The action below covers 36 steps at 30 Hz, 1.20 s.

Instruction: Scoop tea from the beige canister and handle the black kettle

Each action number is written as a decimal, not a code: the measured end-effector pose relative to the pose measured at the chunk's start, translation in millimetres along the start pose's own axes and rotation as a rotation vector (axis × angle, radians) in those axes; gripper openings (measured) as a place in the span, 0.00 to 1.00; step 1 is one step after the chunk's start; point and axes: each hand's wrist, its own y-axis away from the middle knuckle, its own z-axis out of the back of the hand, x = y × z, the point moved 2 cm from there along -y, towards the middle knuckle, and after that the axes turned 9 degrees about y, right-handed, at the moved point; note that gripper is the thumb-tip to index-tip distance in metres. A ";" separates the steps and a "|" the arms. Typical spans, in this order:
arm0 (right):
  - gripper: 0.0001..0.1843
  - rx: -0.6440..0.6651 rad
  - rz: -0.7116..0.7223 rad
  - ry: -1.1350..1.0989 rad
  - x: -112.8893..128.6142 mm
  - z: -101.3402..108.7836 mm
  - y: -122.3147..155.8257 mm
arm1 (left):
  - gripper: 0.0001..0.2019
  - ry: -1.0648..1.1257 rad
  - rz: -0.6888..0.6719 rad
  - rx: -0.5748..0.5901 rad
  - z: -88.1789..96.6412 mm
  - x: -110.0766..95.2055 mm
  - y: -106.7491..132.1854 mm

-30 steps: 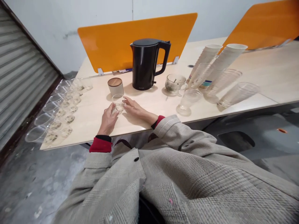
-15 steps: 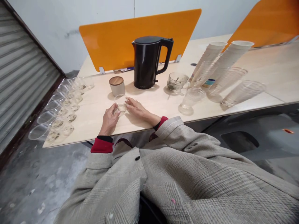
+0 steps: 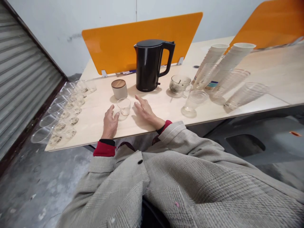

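A clear plastic cup (image 3: 124, 107) stands upright on the table near its front edge, between my two hands. On its left side is my left hand (image 3: 110, 122), fingers apart and holding nothing. To the right of the cup my right hand (image 3: 145, 110) is open too, its fingers stretched out and a small gap from the cup. Just behind the cup sits a pale canister with a wooden lid (image 3: 119, 89). A black electric kettle (image 3: 149, 66) stands farther back, and right of it a ribbed glass cup (image 3: 180, 85) holds dark bits and a spoon-like handle.
Rows of clear cups (image 3: 60, 126) with dark bits in them line the table's left edge. On the right lean tall stacks of paper cups (image 3: 234, 60) and clear plastic cups (image 3: 247, 96). An orange divider panel (image 3: 111, 47) stands behind the kettle.
Both hands have let go of the clear plastic cup and moved apart, the left to the left and the right to the right. The cup stays standing on the table.
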 end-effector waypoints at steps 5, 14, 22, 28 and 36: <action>0.39 0.044 -0.068 0.311 -8.1 0.5 13.7 | 0.32 -0.257 0.011 -0.029 4.9 -6.0 2.2; 0.40 0.305 0.015 0.448 11.7 -1.3 25.6 | 0.31 -0.492 -0.003 0.122 -5.7 -8.1 8.1; 0.40 0.344 0.015 0.436 14.3 -3.1 22.6 | 0.34 -0.574 0.034 0.247 -4.2 -16.7 7.7; 0.38 0.325 0.035 0.413 15.4 -4.7 23.4 | 0.35 -0.594 0.030 0.268 -4.3 -20.9 10.1; 0.38 0.322 0.046 0.429 16.9 -3.6 23.7 | 0.34 -0.576 0.016 0.248 -4.9 -18.2 10.2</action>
